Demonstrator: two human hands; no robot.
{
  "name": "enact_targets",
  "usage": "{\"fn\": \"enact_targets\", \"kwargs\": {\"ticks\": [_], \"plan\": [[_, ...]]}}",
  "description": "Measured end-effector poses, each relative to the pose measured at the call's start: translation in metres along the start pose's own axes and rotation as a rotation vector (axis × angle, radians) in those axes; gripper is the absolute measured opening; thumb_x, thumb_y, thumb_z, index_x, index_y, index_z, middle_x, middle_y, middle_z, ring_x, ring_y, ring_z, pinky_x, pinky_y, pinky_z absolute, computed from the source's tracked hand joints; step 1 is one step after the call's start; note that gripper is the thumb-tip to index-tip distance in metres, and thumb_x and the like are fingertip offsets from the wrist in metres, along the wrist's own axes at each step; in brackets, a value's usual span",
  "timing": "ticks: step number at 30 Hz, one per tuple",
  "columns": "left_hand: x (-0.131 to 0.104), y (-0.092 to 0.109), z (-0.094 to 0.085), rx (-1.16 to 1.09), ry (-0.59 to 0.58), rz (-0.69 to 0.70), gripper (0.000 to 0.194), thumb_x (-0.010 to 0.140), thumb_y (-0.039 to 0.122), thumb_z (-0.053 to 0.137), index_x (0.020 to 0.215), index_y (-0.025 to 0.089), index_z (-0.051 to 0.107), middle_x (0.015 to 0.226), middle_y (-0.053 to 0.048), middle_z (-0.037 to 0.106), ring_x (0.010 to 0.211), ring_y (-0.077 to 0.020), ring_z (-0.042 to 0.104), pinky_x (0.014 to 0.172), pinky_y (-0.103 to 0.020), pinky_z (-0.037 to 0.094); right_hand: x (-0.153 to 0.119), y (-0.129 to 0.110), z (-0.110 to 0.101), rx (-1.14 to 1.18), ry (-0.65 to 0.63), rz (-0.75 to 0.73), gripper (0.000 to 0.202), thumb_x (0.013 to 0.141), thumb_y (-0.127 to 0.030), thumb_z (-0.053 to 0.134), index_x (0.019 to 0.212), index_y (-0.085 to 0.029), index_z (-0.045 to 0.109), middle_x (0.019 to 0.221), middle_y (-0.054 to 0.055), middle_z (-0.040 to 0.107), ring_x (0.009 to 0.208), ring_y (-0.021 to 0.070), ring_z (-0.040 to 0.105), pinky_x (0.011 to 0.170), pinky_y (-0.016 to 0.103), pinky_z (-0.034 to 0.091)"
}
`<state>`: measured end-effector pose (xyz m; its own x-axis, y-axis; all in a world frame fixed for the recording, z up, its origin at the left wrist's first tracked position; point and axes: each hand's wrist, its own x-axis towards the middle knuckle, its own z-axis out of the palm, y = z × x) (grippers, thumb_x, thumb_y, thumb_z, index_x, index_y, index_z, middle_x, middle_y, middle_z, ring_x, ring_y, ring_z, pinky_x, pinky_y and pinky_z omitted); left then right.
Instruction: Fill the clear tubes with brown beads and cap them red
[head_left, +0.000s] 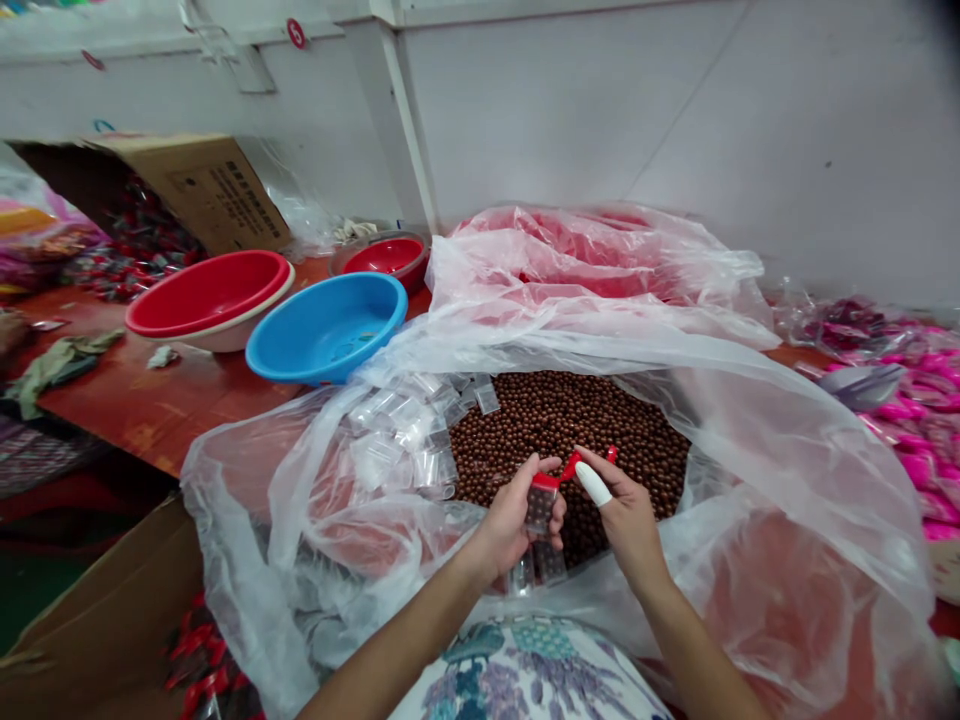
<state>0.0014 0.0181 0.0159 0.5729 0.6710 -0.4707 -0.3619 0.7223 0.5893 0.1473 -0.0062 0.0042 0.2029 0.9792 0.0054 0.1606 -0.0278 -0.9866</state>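
My left hand [508,522] is closed around a small clear plastic box [540,508] that has brown balls inside and red at its top. Close to its right, my right hand [628,515] pinches a small red plastic piece [571,464]; a white cover sits on one of its digits. More red shows by the fingertips, partly hidden. Both hands are above a heap of small round brown balls [555,410] in an open clear plastic bag [720,355]. Empty clear boxes [397,440] lie piled left of the balls, and a few more sit below my left hand.
Blue [300,335] and red [210,295] basins stand at the left on the red table [202,410]. Behind is a bag of red pieces [585,255]. Pink packets [922,400] lie right. A carton [217,190] tips at back left; another carton [112,610] holds red-topped boxes.
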Motion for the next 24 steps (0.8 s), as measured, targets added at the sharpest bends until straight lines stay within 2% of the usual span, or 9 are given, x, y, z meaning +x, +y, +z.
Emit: {"fn": "enact_targets", "kwargs": {"ticks": [3,5,8,10,12,15,18,21,24], "plan": [[0.0,0.004,0.002,-0.037,-0.019,-0.011,0.053,0.084,0.055,0.036,0.121,0.018,0.046,0.056,0.0,0.054,0.044,-0.0121,0.047,0.041,-0.024,0.042,0.002,0.005,0.0,-0.147,-0.054,-0.119,0.04,0.088,-0.033,0.043,0.127,-0.025,0.047,0.129,0.005,0.052,0.12,0.0201,0.045,0.1,0.04,0.036],[0.0,0.009,0.002,-0.155,-0.03,-0.027,0.051,0.085,0.053,0.035,0.119,0.018,0.047,0.057,0.001,0.053,0.044,-0.0112,0.047,0.042,-0.022,0.041,0.004,0.012,-0.002,-0.306,-0.054,-0.196,0.042,0.089,-0.024,0.039,0.13,-0.024,0.043,0.128,0.005,0.052,0.117,0.0195,0.048,0.097,0.039,0.039],[0.0,0.02,0.003,-0.309,-0.02,-0.042,0.048,0.086,0.052,0.034,0.117,0.018,0.048,0.061,0.001,0.054,0.047,-0.0098,0.048,0.045,-0.021,0.042,0.007,0.024,-0.004,-0.634,-0.191,-0.351,0.046,0.077,-0.006,0.042,0.118,-0.024,0.055,0.109,0.005,0.063,0.097,0.0211,0.056,0.086,0.039,0.044],[-0.002,0.025,0.004,-0.332,-0.016,-0.024,0.048,0.086,0.052,0.035,0.117,0.018,0.048,0.063,0.0,0.055,0.049,-0.0103,0.05,0.047,-0.022,0.042,0.009,0.03,-0.004,-0.82,-0.286,-0.427,0.048,0.069,0.0,0.044,0.107,-0.023,0.062,0.096,0.006,0.066,0.087,0.0221,0.056,0.08,0.039,0.044],[-0.004,0.028,0.004,-0.315,-0.018,-0.009,0.049,0.085,0.053,0.036,0.118,0.018,0.048,0.064,0.0,0.056,0.049,-0.0109,0.051,0.048,-0.023,0.043,0.009,0.033,-0.003,-0.893,-0.293,-0.443,0.049,0.066,0.001,0.044,0.105,-0.023,0.063,0.09,0.006,0.065,0.083,0.0227,0.056,0.077,0.039,0.044],[-0.005,0.025,0.006,-0.23,0.018,0.045,0.052,0.084,0.054,0.037,0.119,0.017,0.047,0.062,0.0,0.056,0.048,-0.0114,0.05,0.047,-0.024,0.043,0.007,0.031,-0.002,-0.745,-0.203,-0.451,0.047,0.074,-0.004,0.041,0.114,-0.023,0.056,0.1,0.007,0.063,0.091,0.023,0.055,0.081,0.039,0.044],[-0.004,0.018,0.007,-0.101,0.068,0.149,0.056,0.083,0.056,0.038,0.119,0.015,0.048,0.058,0.0,0.057,0.046,-0.011,0.049,0.045,-0.022,0.039,0.004,0.02,-0.002,-0.531,-0.166,-0.465,0.041,0.084,-0.02,0.043,0.125,-0.023,0.045,0.115,0.008,0.058,0.104,0.0233,0.052,0.088,0.039,0.043],[-0.002,0.009,0.009,-0.012,0.112,0.178,0.06,0.08,0.06,0.042,0.116,0.013,0.052,0.054,0.0,0.057,0.044,-0.0096,0.048,0.045,-0.02,0.036,0.0,0.003,0.0,-0.522,-0.227,-0.427,0.069,0.076,-0.039,0.059,0.135,-0.02,0.03,0.121,0.012,0.053,0.107,0.027,0.051,0.088,0.04,0.042],[0.001,0.004,0.01,0.013,0.169,0.068,0.065,0.075,0.067,0.04,0.098,0.01,0.06,0.052,-0.001,0.056,0.043,-0.0108,0.049,0.047,-0.022,0.038,-0.003,-0.012,0.004,-0.622,-0.287,-0.447,0.086,0.065,-0.047,0.067,0.135,-0.016,0.028,0.119,0.015,0.053,0.102,0.0298,0.052,0.086,0.043,0.042]]}}
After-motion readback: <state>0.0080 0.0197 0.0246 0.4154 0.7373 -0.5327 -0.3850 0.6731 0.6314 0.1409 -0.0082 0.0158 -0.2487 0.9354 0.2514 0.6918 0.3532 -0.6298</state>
